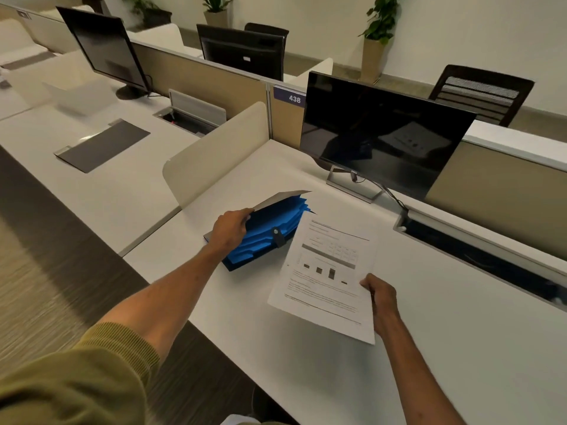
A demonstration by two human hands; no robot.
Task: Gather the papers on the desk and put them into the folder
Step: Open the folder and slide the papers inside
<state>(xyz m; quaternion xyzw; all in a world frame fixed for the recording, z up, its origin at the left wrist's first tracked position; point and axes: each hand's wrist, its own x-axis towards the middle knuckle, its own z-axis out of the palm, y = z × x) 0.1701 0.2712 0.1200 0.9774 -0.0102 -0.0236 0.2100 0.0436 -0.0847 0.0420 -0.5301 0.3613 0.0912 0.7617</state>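
Observation:
A blue expanding folder (pixel 270 234) lies on the white desk (pixel 445 332), its grey flap lifted and its blue dividers fanned open. My left hand (pixel 231 230) grips the flap's edge and holds it up. My right hand (pixel 380 297) pinches the lower right edge of a stack of printed papers (pixel 325 271) with text and a bar chart. The papers hover just right of the folder, and their top left corner overlaps the folder's mouth.
A black monitor (pixel 380 139) on a silver stand sits behind the folder, its cable running to an open cable tray (pixel 478 256) along the back. A beige side divider (pixel 214 151) stands to the left. Neighbouring desks hold more monitors.

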